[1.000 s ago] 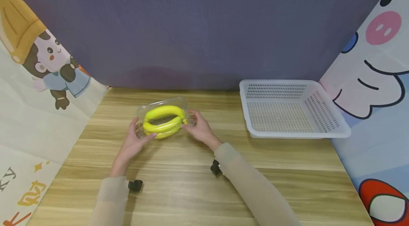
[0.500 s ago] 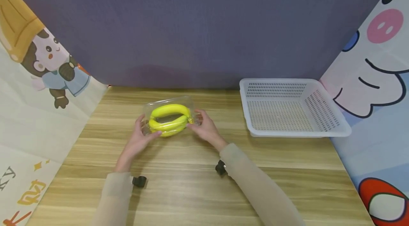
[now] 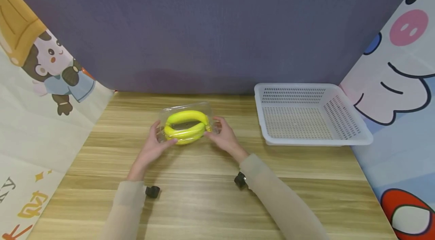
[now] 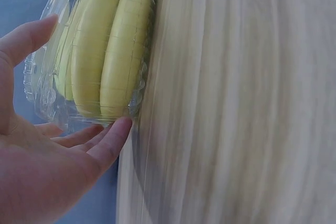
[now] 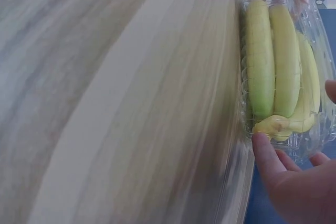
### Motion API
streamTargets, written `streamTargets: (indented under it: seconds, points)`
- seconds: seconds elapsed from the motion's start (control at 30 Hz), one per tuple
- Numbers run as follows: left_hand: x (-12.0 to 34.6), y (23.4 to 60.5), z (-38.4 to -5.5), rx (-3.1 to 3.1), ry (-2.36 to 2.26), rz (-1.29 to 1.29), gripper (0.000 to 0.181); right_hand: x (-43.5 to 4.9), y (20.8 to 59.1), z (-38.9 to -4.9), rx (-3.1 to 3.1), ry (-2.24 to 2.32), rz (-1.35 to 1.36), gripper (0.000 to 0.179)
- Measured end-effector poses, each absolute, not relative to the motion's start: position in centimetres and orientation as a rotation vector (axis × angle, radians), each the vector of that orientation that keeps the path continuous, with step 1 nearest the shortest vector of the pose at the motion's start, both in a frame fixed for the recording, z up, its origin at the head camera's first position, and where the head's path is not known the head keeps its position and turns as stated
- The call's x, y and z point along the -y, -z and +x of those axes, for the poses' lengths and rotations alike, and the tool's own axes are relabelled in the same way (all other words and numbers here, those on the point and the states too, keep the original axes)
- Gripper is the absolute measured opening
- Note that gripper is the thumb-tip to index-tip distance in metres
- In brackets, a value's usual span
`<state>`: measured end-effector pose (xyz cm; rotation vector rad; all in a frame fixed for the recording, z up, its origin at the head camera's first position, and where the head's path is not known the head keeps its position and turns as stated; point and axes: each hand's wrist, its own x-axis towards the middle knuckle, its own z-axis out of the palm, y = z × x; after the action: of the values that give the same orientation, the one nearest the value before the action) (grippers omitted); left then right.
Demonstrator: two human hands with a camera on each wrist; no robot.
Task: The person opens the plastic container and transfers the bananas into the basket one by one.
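A clear plastic clamshell box (image 3: 204, 108) holds a bunch of yellow bananas (image 3: 185, 114), low over the wooden table. Its left end is gripped by my left hand (image 3: 151, 149), thumb at the near edge and fingers round the side. My right hand (image 3: 227, 139) grips the opposite end the same way, beside the banana stems. Through the ribbed wall in the left wrist view, the bananas (image 4: 94, 51) lie lengthwise, and several fingertips of the left hand support the end. In the right wrist view a right fingertip (image 5: 262, 145) touches the box's lower corner near the stems.
A white perforated plastic basket (image 3: 314, 142) stands at the back right of the wooden table (image 3: 204, 202). Behind rises a grey-purple wall (image 3: 217, 28). Cartoon-printed sheets flank the table at left (image 3: 40, 134) and right (image 3: 404, 134). Each wrist carries a small black device (image 3: 153, 191).
Both hands have moved steadily to the right with the box of bananas between them, keeping their grip. The basket has stayed in place.
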<state>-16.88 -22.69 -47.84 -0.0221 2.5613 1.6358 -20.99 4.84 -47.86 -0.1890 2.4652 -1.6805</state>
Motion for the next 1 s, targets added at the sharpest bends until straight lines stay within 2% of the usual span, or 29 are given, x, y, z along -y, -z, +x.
streamTargets:
  seconds: [1.0]
  points:
    - [19.7,47.1,-17.5,-2.512,-1.639,0.053,0.111,-7.7,47.3,-19.7,-2.504,1.72,-0.118,0.075]
